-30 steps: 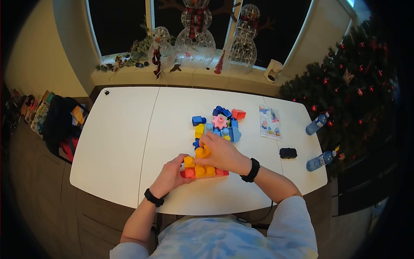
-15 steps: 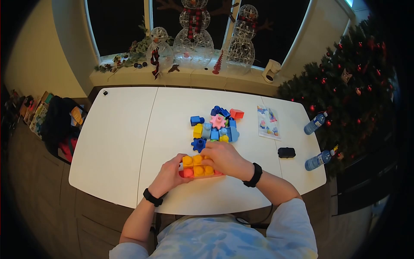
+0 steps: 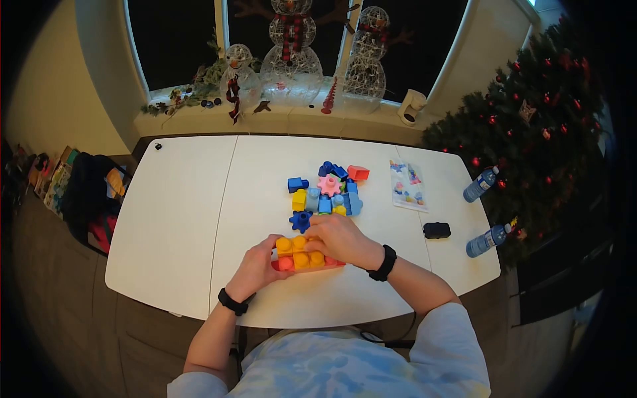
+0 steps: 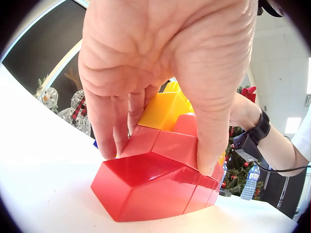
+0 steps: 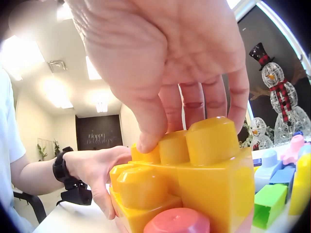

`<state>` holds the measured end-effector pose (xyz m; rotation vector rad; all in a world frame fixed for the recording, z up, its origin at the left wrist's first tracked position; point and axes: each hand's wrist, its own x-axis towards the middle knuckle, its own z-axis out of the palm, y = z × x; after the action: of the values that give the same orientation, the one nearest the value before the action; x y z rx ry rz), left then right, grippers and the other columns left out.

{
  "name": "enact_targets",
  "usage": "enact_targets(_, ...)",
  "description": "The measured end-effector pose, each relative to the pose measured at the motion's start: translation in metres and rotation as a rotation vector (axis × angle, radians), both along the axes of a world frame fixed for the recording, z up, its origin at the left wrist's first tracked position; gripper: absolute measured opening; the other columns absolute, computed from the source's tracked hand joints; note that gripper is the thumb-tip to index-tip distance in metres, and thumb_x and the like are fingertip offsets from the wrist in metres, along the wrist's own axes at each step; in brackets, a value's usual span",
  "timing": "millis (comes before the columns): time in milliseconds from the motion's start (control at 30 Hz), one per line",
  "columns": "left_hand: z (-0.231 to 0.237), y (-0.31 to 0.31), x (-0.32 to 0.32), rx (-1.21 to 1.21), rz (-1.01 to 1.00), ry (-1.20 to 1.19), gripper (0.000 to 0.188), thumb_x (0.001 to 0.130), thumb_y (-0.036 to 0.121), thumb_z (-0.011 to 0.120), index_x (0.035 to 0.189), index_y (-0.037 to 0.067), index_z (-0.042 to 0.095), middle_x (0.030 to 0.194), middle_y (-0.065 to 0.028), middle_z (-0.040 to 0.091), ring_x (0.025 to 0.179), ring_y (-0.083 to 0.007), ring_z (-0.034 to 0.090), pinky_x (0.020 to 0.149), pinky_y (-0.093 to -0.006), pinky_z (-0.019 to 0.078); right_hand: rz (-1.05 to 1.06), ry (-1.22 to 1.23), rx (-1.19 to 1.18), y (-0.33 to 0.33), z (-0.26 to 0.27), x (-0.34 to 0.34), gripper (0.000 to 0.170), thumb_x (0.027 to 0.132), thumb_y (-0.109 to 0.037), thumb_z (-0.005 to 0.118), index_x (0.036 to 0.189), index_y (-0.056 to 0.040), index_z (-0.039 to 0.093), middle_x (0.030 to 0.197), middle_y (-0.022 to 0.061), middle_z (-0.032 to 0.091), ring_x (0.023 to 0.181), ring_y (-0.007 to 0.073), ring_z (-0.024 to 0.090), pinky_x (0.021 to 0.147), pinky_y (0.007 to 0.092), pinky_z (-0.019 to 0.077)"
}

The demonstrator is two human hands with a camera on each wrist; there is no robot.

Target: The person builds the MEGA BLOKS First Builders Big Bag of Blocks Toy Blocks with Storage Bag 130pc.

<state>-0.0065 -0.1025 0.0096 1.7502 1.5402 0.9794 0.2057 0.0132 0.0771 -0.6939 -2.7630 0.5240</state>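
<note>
Near the table's front edge lies a red block base [image 3: 335, 264], with yellow blocks [image 3: 302, 259] standing on it. The left hand [image 3: 255, 268] grips its left end; in the left wrist view the thumb and fingers of that hand [image 4: 165, 63] straddle the red blocks [image 4: 146, 194]. The right hand [image 3: 345, 242] is on top of the yellow blocks. In the right wrist view, the thumb and fingers of the right hand [image 5: 170, 73] pinch a yellow block [image 5: 209, 174] by its studs; a pink stud [image 5: 177, 222] shows in front.
Loose blocks lie behind the hands: a blue gear [image 3: 300, 221], a pink gear [image 3: 330, 185], a red block [image 3: 358, 173] and several blue ones. To the right are a picture sheet [image 3: 408, 186], a black case [image 3: 436, 230] and two bottles [image 3: 480, 184].
The right hand has lowered a yellow block onto the base beside the others, and the blue gear has come into fuller view. The left hand keeps its grip. The head view has shifted slightly.
</note>
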Motion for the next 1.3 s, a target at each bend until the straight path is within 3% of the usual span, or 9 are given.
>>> enact_targets(100,0.000,0.000,0.000,0.010,0.003,0.031,0.065,0.073,0.017,0.090,0.127,0.004,0.056,0.110,-0.0199,0.071,0.099,-0.0386,0.070,0.084,-0.0414,0.0579,-0.039,0.058,-0.230,0.018,0.005,0.008,0.020,0.090,-0.025,0.074,0.096,-0.0070,0.079,0.092,0.0101,0.071,0.087,0.0315,0.069,0.078,0.0410,0.0540)
enact_targets(233,-0.003,-0.001,0.000,-0.003,0.007,0.015,0.066,0.072,0.018,0.090,0.127,0.003,0.056,0.111,-0.0201,0.071,0.101,-0.0388,0.070,0.086,-0.0418,0.0583,-0.173,0.309,-0.228,0.060,0.003,0.029,0.021,0.092,-0.026,0.074,0.101,-0.0068,0.078,0.092,0.0100,0.073,0.088,0.0310,0.071,0.082,0.0392,0.0547)
enact_targets(300,-0.003,0.000,-0.001,0.002,-0.002,0.011,0.067,0.072,0.019,0.090,0.127,0.003,0.056,0.111,-0.0202,0.071,0.102,-0.0388,0.070,0.087,-0.0420,0.0585,-0.354,0.234,-0.119,0.079,0.000,0.041,0.025,0.089,-0.024,0.077,0.108,-0.0073,0.077,0.102,0.0100,0.073,0.099,0.0305,0.070,0.088,0.0403,0.0546)
enact_targets(500,0.004,0.001,0.000,-0.069,0.011,0.038,0.067,0.071,0.018,0.093,0.126,0.002,0.058,0.117,-0.0156,0.071,0.108,-0.0311,0.072,0.097,-0.0390,0.0597,-0.207,0.021,0.004,0.099,-0.022,0.046,0.048,0.079,-0.018,0.083,0.124,-0.0113,0.071,0.130,0.0158,0.063,0.122,0.0330,0.060,0.100,0.0423,0.0515)
enact_targets(600,0.007,0.000,0.001,-0.098,0.010,0.057,0.068,0.070,0.019,0.094,0.126,0.002,0.058,0.116,-0.0158,0.071,0.107,-0.0316,0.072,0.097,-0.0391,0.0597,-0.264,-0.029,0.106,0.105,-0.030,0.044,0.053,0.075,-0.015,0.084,0.126,-0.0115,0.071,0.129,0.0169,0.063,0.123,0.0337,0.060,0.103,0.0420,0.0503)
enact_targets(900,0.002,0.001,-0.001,-0.088,0.015,0.068,0.068,0.070,0.019,0.094,0.125,0.002,0.058,0.115,-0.0159,0.070,0.107,-0.0322,0.072,0.097,-0.0398,0.0595,-0.227,-0.034,0.055,0.100,-0.030,0.055,0.030,0.073,-0.013,0.084,0.101,-0.0074,0.074,0.123,0.0109,0.064,0.121,0.0325,0.057,0.101,0.0449,0.0489)
enact_targets(967,-0.002,0.001,-0.002,-0.026,0.004,0.057,0.067,0.072,0.019,0.091,0.128,0.006,0.056,0.108,-0.0190,0.071,0.097,-0.0381,0.070,0.083,-0.0416,0.0585,-0.227,-0.060,0.091,0.091,-0.037,0.054,0.029,0.073,-0.014,0.085,0.099,-0.0074,0.074,0.124,0.0109,0.064,0.126,0.0320,0.055,0.103,0.0452,0.0478)
enact_targets(1200,-0.004,0.000,-0.002,-0.008,0.011,0.036,0.067,0.073,0.018,0.090,0.129,0.006,0.055,0.110,-0.0185,0.071,0.099,-0.0385,0.070,0.083,-0.0422,0.0585,-0.240,-0.019,0.264,0.076,-0.046,0.054,0.031,0.074,-0.019,0.087,0.098,-0.0078,0.072,0.133,0.0124,0.063,0.141,0.0315,0.046,0.110,0.0450,0.0435)
enact_targets(1300,-0.010,0.001,-0.004,0.002,0.003,0.036,0.068,0.073,0.019,0.090,0.129,0.006,0.055,0.111,-0.0186,0.071,0.100,-0.0386,0.070,0.085,-0.0421,0.0584,-0.189,0.294,0.128,0.067,-0.011,0.042,0.032,0.078,-0.019,0.086,0.102,-0.0065,0.069,0.126,0.0124,0.068,0.127,0.0320,0.059,0.103,0.0416,0.0487)
